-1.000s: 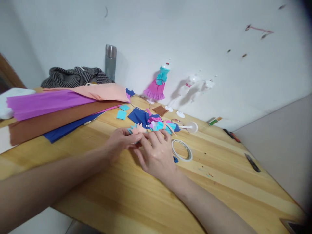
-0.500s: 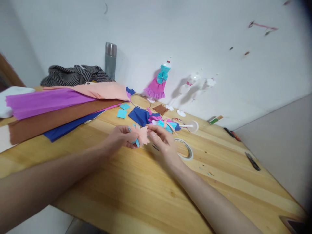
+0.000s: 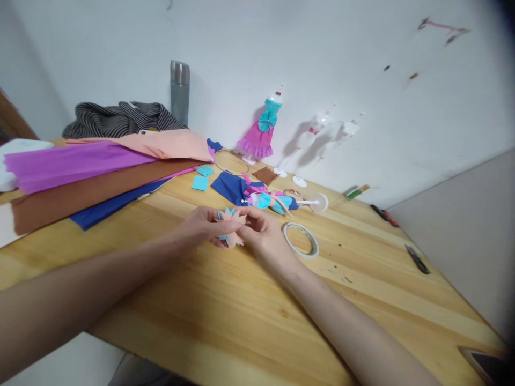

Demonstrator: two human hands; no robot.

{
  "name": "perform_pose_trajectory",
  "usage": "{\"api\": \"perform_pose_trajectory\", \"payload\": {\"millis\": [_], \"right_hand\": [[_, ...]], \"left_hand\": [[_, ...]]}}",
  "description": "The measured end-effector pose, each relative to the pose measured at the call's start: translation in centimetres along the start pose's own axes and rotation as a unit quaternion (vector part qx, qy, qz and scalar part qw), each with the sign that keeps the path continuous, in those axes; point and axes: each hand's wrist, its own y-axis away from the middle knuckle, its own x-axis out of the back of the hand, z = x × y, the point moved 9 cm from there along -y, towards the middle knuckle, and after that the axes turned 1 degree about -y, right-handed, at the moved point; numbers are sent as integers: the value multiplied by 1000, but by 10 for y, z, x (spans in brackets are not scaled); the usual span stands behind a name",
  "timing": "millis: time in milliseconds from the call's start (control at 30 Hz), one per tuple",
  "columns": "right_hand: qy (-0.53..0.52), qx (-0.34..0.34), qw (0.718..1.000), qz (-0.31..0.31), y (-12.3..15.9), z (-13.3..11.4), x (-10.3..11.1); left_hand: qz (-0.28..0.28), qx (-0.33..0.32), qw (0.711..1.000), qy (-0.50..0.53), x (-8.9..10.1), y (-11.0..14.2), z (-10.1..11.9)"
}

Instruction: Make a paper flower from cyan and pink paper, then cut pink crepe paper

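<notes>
1. Just below the frame's center, a person's left hand (image 3: pixel 206 225) and right hand (image 3: pixel 262 229) pinched a peach-and-blue paper flower (image 3: pixel 232 237) from either side.
2. Judging by the grip, it was apparently being shaped; the next move seemed to call for a light, steady touch.
3. No brand, label or writing could be read on the bottle (image 3: pixel 179 96), upper left, or the tape roll (image 3: pixel 315 246), right of center.

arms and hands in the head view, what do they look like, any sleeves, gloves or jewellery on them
Both forearms are bare as far as the picture shows, with no sleeves in sight. The left hand and right hand wear no gloves, and no watch or bracelet shows; fingers are partly hidden, so rings can't be ruled out.
</notes>
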Motion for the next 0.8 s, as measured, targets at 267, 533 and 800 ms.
{"api": "perform_pose_trajectory", "payload": {"millis": [267, 533, 800], "right_hand": [[-118, -60, 991, 24, 5, 3, 3], [-110, -15, 992, 54, -2, -2, 19], [52, 77, 993, -66, 4, -25, 4]], "left_hand": [[41, 8, 999, -21, 8, 0, 0], [43, -19, 997, -57, 8, 7, 16], [77, -99, 977, -170, 8, 9, 35]]}}
